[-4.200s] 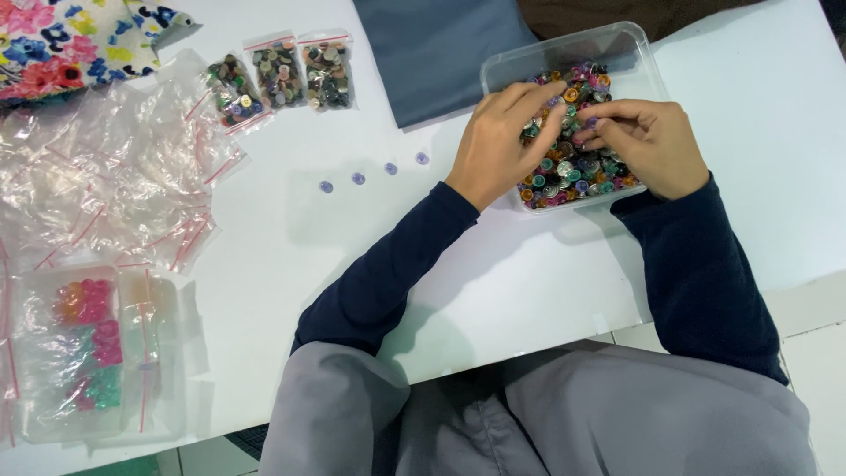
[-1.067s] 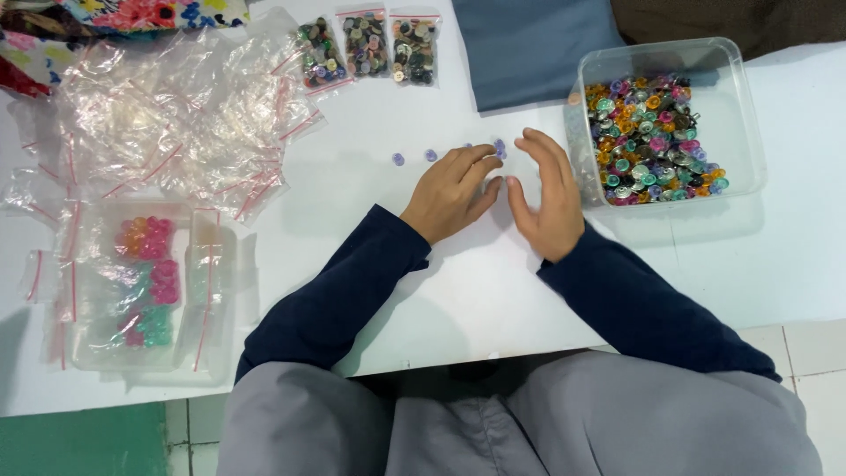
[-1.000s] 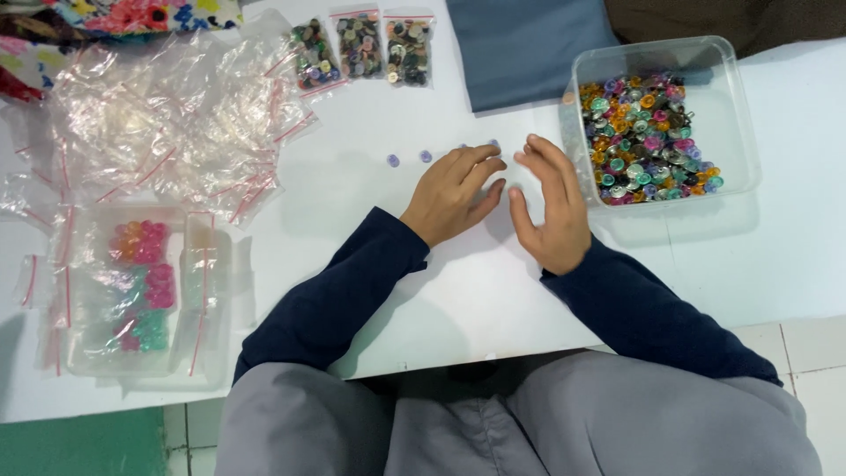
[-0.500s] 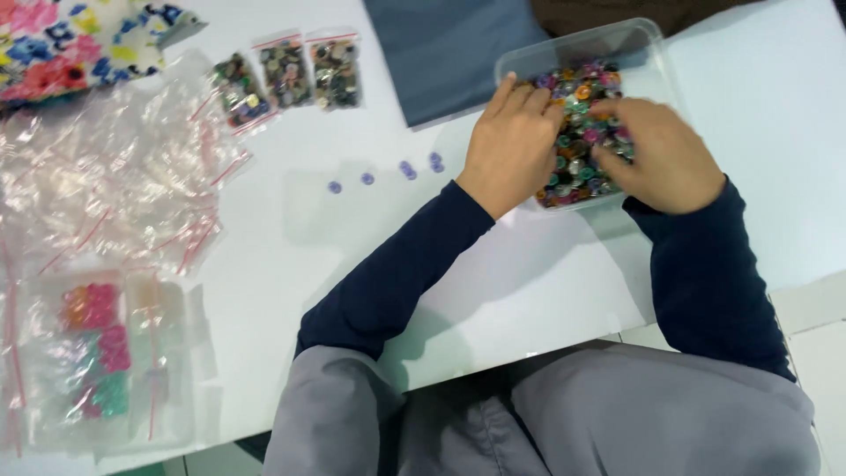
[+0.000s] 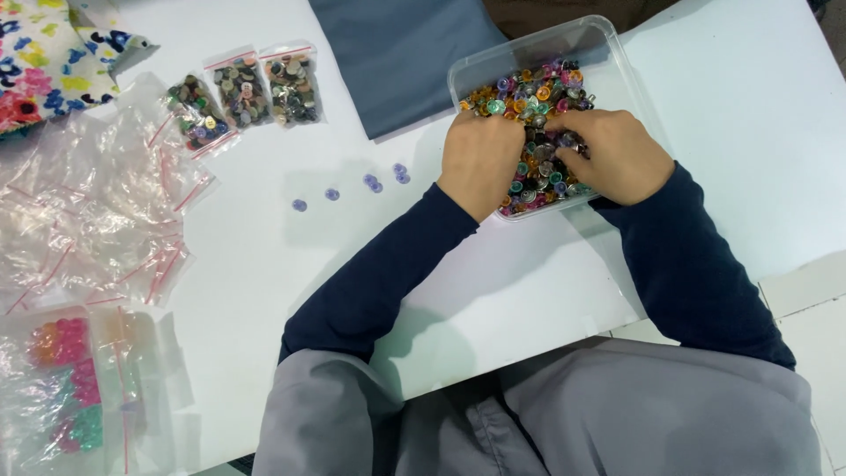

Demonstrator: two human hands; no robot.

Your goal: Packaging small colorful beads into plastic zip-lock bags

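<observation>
Both hands are down in the clear tub (image 5: 617, 55) of mixed buttons (image 5: 539, 92) at the far right of the white tabletop (image 5: 731, 115). The left hand (image 5: 480, 159) lies knuckles-up over the near left part of the heap, fingers curled down into the buttons. The right hand (image 5: 612, 157) lies beside it on the near right part, fingertips bent in towards the left hand, the two nearly touching in the middle of the tub. Whether either grip has closed on a button I cannot tell; the fingertips are buried among the pieces.

Left of the tub, a short row of small lilac buttons (image 5: 368, 182) lies loose on the tabletop, well apart from the hands. Beyond the row, three small filled bags (image 5: 245, 92) sit side by side. A blue-grey cloth (image 5: 397, 53) lies just behind the tub's left corner. A heap of empty clear bags (image 5: 88, 211) with red seal strips covers the left side, and a flowered cloth (image 5: 44, 53) shows at the far left corner. Near the left edge, a clear box (image 5: 66, 388) holds pink, orange and green pieces.
</observation>
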